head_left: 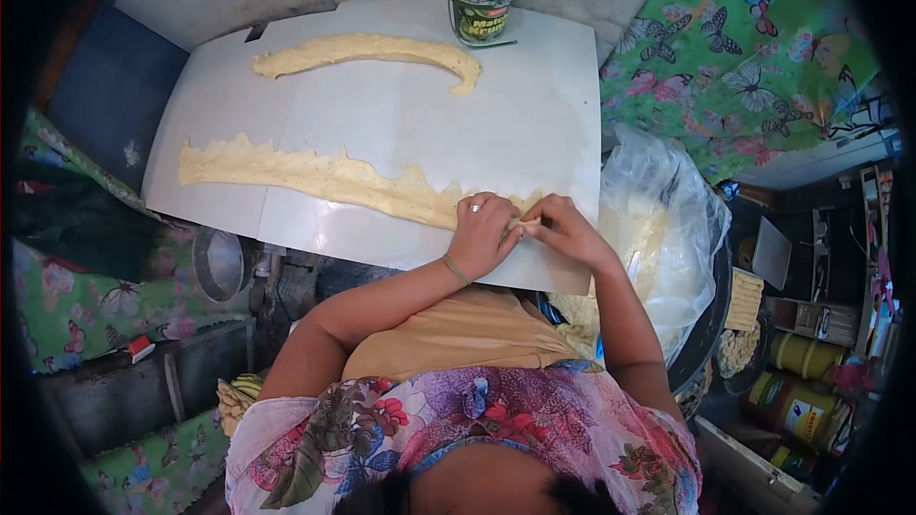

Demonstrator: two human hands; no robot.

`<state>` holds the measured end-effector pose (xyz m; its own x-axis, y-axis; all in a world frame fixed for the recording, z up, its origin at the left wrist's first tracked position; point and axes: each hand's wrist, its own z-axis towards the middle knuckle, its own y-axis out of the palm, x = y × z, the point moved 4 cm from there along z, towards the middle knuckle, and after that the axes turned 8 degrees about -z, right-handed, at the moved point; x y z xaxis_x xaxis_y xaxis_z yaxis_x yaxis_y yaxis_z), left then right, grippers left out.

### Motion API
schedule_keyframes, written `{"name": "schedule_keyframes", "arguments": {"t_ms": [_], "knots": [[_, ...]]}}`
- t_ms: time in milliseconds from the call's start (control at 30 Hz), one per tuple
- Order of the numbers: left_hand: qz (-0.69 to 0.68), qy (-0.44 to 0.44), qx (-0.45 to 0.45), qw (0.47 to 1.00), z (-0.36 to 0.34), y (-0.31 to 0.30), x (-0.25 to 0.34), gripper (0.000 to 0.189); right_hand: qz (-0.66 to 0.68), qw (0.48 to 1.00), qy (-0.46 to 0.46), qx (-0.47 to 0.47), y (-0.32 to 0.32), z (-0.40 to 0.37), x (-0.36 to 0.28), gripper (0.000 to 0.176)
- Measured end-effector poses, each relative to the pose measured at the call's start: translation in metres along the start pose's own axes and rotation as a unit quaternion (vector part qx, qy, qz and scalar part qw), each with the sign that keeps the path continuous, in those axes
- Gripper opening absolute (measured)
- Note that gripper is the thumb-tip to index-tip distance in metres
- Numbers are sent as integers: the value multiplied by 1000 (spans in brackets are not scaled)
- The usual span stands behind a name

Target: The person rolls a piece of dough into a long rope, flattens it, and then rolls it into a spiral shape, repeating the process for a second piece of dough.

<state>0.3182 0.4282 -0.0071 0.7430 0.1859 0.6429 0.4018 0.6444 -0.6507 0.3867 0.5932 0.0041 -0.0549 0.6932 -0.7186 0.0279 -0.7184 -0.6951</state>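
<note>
A long flat strip of pale yellow dough (320, 176) runs across the white board, its far edge ragged. At the strip's right end, my left hand (484, 229) has its fingers closed on the dough's near edge; a ring and a wristband show on this side. Close beside it, my right hand (563, 229) pinches a bit of the same dough between thumb and fingers. The fingertips of both hands nearly meet. Farther back lies a second dough strip (367, 50), curved down at its right end.
A dark green bucket (482, 10) stands at the back of the white board (458, 124), with a thin green stick (496, 44) at its base. Clear plastic sheeting (658, 229) fills a large round container on the right. A metal pot (221, 262) is at the lower left.
</note>
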Motion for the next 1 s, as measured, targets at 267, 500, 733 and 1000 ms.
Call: {"name": "schedule_keyframes", "arguments": {"t_ms": [267, 500, 733, 1000], "knots": [[77, 47, -24, 996, -7, -6, 6, 22, -41, 999, -1, -35, 10, 5, 9, 29], [127, -28, 24, 991, -1, -16, -6, 25, -213, 973, -13, 87, 10, 26, 7, 25], [107, 38, -29, 993, -5, -18, -10, 30, -124, 992, -8, 28, -22, 27, 16, 18], [134, 101, -40, 985, -10, -12, -6, 30, -162, 986, 41, 0, -8, 52, 12, 19]]}}
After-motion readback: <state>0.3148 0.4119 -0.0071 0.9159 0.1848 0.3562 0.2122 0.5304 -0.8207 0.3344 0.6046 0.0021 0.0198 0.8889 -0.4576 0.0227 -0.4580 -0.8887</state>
